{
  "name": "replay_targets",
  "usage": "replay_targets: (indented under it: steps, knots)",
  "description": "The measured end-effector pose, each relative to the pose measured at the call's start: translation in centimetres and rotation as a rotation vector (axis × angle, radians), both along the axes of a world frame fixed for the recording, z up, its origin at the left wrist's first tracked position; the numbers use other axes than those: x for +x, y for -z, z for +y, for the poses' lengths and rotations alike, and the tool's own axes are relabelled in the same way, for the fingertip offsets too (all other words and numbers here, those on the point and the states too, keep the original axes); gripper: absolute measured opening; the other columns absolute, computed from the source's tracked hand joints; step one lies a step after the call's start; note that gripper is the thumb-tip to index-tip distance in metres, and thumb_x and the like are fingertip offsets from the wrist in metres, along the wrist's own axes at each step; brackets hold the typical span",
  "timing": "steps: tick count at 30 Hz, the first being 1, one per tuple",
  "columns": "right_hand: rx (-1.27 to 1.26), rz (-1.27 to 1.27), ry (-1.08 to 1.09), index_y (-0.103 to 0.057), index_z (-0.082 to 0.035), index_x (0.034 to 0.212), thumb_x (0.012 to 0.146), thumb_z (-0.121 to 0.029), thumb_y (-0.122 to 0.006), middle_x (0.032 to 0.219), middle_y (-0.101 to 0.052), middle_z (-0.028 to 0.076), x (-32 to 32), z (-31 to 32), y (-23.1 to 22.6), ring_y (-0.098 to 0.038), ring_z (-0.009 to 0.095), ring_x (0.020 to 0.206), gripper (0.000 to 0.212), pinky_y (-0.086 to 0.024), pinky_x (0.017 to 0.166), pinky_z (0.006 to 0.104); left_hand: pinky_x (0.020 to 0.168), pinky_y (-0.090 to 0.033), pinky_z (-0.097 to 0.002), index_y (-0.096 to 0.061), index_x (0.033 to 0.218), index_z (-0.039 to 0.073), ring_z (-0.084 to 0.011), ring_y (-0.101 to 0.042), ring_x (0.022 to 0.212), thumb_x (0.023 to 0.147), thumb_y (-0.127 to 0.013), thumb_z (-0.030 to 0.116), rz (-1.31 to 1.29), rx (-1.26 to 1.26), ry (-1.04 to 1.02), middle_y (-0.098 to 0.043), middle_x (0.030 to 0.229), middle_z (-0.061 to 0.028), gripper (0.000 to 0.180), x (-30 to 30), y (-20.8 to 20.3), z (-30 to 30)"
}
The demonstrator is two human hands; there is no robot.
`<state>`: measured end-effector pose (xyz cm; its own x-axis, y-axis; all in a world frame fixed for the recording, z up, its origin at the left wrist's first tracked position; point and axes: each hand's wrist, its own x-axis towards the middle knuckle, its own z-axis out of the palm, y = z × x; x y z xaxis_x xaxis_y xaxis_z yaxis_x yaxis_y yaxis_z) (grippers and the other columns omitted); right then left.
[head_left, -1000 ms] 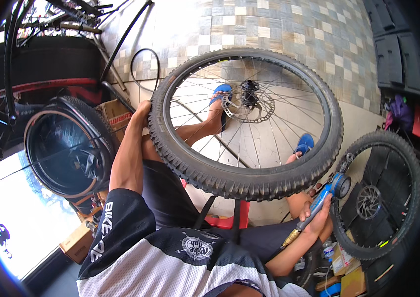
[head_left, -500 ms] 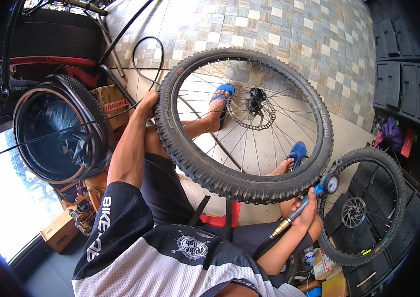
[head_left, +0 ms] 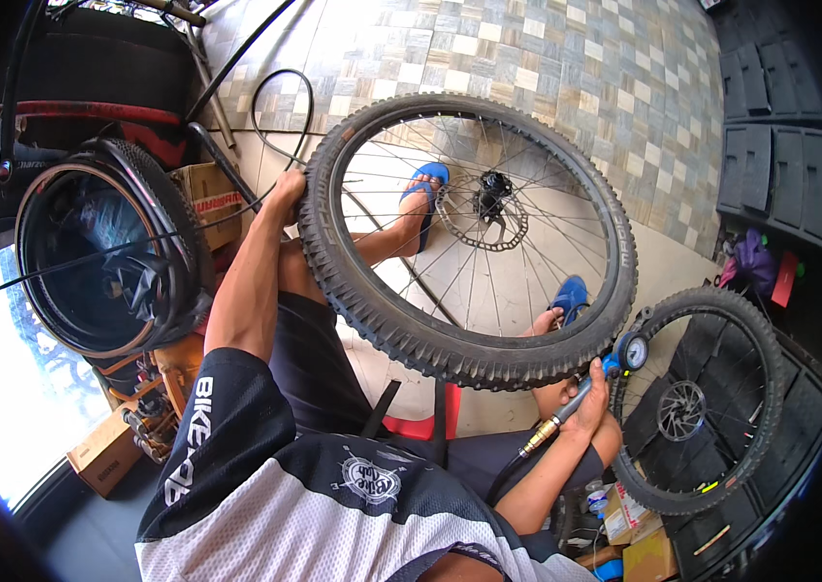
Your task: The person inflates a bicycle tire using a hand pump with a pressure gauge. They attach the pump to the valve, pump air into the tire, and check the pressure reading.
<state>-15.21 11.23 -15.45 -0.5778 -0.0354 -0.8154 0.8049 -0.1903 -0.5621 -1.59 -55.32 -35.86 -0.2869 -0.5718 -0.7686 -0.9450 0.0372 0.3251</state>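
A bicycle wheel (head_left: 411,353) with a black knobby tyre leans tilted in front of my knees, its hub and disc brake rotor (head_left: 482,218) facing up at me. My left hand (head_left: 287,192) is closed on the tyre's left side, its fingertips partly hidden behind the rubber. Beside the tyre's lower right edge, my right hand (head_left: 585,405) grips a tyre inflator (head_left: 612,366) with a round dial gauge (head_left: 634,351). A brass fitting (head_left: 539,438) and black hose trail from its handle toward my lap. Whether the inflator is joined to the wheel's valve cannot be made out.
A second wheel with a rotor (head_left: 681,409) leans at the right against black bins (head_left: 789,175). Tyres and a rim (head_left: 32,291) stand at the left near cardboard boxes (head_left: 105,451). A black cable loop (head_left: 311,97) lies beyond my left hand. My feet in blue flip-flops (head_left: 572,293) flank the wheel.
The whole view has shifted slightly, so everything sits a little further left. The gauge face has turned a bit. Both hands keep their hold on the wheel and the inflator.
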Motion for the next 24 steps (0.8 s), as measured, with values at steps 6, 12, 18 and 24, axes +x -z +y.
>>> replay_targets:
  steps: [6,12,18,24]
  knots:
    - [0.06,-0.015,0.059,-0.057,-0.002,0.118,0.099,-0.042,-0.064,0.094,-0.069,0.008,0.3,0.1,0.4,-0.053,0.005,0.049,0.045,-0.041,0.037,0.019,0.061,-0.05,-0.0399,-0.063,0.089,-0.004,-0.0135,-0.057,0.072,0.088,-0.049,0.015,-0.025,-0.03,-0.255,-0.061,0.08,-0.0084,0.024,-3.2,-6.0,3.9]
    - [0.063,-0.007,0.037,-0.059,-0.007,0.108,0.097,-0.044,-0.069,0.085,-0.066,0.004,0.0,-0.5,-0.3,-0.053,0.008,0.05,0.04,-0.043,0.038,0.0217,0.057,-0.049,-0.0449,-0.061,0.097,-0.007,-0.0196,-0.059,0.07,0.095,-0.043,0.017,0.022,0.004,-0.392,-0.063,0.084,-0.0119,0.03,-4.8,-9.0,5.9]
    - [0.039,0.026,-0.019,-0.056,0.004,0.125,0.101,-0.044,-0.06,0.098,-0.071,0.012,0.0,-0.9,-0.2,-0.052,0.004,0.049,0.054,-0.04,0.037,0.0177,0.058,-0.049,-0.0452,-0.062,0.1,-0.009,-0.0197,-0.061,0.074,0.096,-0.041,0.018,0.036,-0.013,-0.284,-0.065,0.085,-0.0134,0.034,-4.1,-7.5,5.0]
    - [0.11,0.035,-0.062,-0.053,0.01,0.135,0.101,-0.046,-0.056,0.103,-0.073,0.016,0.3,-0.9,0.0,-0.05,0.001,0.048,0.065,-0.037,0.036,0.0157,0.066,-0.052,-0.0415,-0.066,0.091,-0.004,-0.0179,-0.064,0.078,0.088,-0.052,0.011,0.043,0.037,-0.348,-0.067,0.084,-0.0112,0.021,-3.9,-7.1,4.7]
